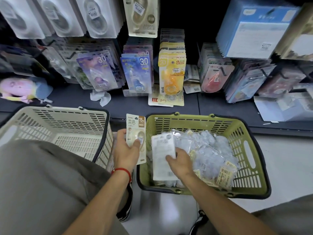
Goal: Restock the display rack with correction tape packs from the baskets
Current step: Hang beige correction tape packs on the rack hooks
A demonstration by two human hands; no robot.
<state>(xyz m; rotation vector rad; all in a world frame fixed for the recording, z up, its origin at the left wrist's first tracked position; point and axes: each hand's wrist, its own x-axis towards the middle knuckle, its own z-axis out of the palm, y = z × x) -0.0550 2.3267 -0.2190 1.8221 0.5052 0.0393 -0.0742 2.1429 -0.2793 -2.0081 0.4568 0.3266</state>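
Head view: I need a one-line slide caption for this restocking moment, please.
Left hand holds a beige pack while right hand lifts a white pack from the green basket.

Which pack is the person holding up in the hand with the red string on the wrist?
Find the two baskets on the floor, the beige basket and the green basket. In the gap between them the left hand grips an upright beige pack. Unlike the white pack the right hand holds inside the green basket, it shows a brown corner label reading 15.
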